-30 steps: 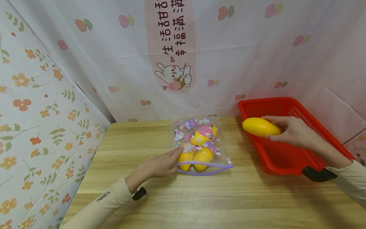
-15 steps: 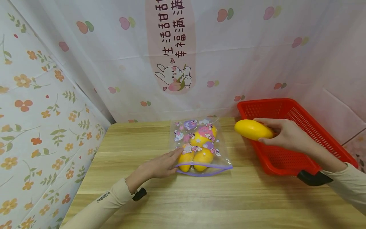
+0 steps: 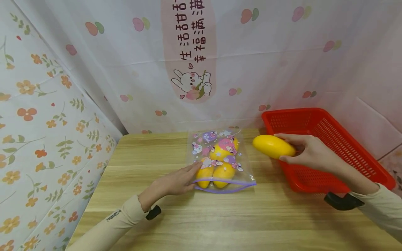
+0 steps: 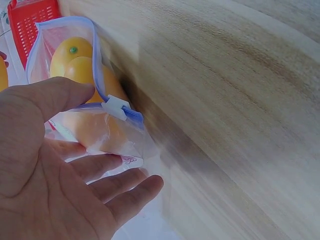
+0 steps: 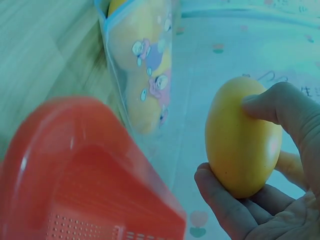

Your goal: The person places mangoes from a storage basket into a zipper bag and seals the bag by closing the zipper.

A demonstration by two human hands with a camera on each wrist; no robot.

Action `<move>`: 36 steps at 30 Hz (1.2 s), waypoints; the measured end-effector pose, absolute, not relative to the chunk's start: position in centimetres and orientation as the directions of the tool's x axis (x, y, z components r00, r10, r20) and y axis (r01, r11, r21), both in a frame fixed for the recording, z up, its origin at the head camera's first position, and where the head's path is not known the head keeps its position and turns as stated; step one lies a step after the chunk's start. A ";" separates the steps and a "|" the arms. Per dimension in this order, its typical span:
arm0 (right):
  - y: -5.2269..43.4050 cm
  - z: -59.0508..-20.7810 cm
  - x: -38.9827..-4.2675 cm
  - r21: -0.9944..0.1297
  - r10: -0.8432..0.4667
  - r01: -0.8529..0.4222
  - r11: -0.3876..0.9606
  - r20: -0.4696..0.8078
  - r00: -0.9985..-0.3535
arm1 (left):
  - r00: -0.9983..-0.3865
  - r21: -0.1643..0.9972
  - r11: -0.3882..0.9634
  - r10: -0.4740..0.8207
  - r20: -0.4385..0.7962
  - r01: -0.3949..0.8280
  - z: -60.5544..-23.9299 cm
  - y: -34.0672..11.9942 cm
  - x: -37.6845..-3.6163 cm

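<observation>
My right hand [image 3: 309, 151] curls round a smooth, firm, slippery-looking yellow mango [image 3: 273, 146], gripped mid-body; my left hand [image 3: 176, 181], fingers flat, steadies the floppy zip bag [image 3: 220, 160].

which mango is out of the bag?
The mango gripped in the right hand, held above the near-left corner of the red basket. The other mangoes lie inside the zip bag under the left hand.

The right hand [image 3: 309, 151] has carried the smooth yellow mango [image 3: 273, 146] leftward, from above the red plastic mesh basket [image 3: 345, 146] out past its left rim, nearer the clear printed zip bag [image 3: 220, 160].
</observation>
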State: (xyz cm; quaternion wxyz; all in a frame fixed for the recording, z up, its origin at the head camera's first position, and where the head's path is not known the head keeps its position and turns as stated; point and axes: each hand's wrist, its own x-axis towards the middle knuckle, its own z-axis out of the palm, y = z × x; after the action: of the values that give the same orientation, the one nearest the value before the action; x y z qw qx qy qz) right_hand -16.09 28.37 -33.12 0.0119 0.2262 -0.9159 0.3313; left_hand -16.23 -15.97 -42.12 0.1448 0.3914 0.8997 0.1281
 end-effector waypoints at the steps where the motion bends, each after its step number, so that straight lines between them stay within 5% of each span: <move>1: 28.3 -33.1 -16.0 -0.607 -0.409 -0.422 0.673 0.170 -0.897 | -0.651 0.344 0.660 0.742 -0.160 0.667 -42.1 -16.0 -16.2; 36: 25.8 -34.7 -14.8 -0.689 -0.492 -0.419 0.592 0.102 -0.864 | -0.663 0.342 0.674 0.730 -0.168 0.655 -42.3 -16.0 -16.1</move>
State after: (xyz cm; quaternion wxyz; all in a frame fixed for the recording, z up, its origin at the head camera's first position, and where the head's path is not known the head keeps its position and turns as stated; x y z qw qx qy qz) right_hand -14.78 25.79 -34.67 -0.0495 0.2557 -0.8908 0.3723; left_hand -16.14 -16.04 -42.26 0.1472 0.3833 0.9029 0.1271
